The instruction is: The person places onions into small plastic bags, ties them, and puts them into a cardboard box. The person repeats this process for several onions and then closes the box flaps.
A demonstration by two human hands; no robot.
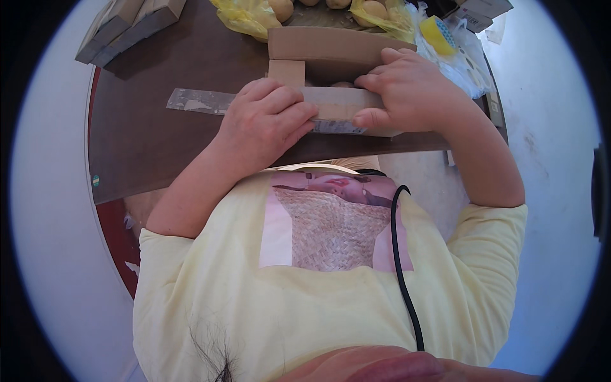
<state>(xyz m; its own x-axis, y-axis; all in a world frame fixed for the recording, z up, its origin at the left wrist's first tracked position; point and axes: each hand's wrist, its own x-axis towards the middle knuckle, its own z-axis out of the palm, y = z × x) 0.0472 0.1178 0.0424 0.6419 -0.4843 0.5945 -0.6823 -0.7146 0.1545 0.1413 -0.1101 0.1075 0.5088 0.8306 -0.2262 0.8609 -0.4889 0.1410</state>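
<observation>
A cardboard box [344, 98] stands near the table's front edge with its tall far flap [340, 46] raised. Through the gap in its top, a little of some round brown produce [342, 84] shows. My left hand [267, 121] is closed over the box's left front corner, fingers together against the near wall. From under that hand a strip of clear tape [197, 100] sticks out leftward over the table. My right hand [410, 86] grips the right end, thumb on the near side and fingers bent over the top by the flap. Both palms are hidden.
Yellow plastic bags [254, 18] with potato-like produce lie behind the box. A yellow tape roll [438, 35] rests on clear plastic [468, 70] at the back right. More cartons [124, 28] stand at the far left of the dark table [146, 143]. A black cable [401, 267] hangs down my shirt.
</observation>
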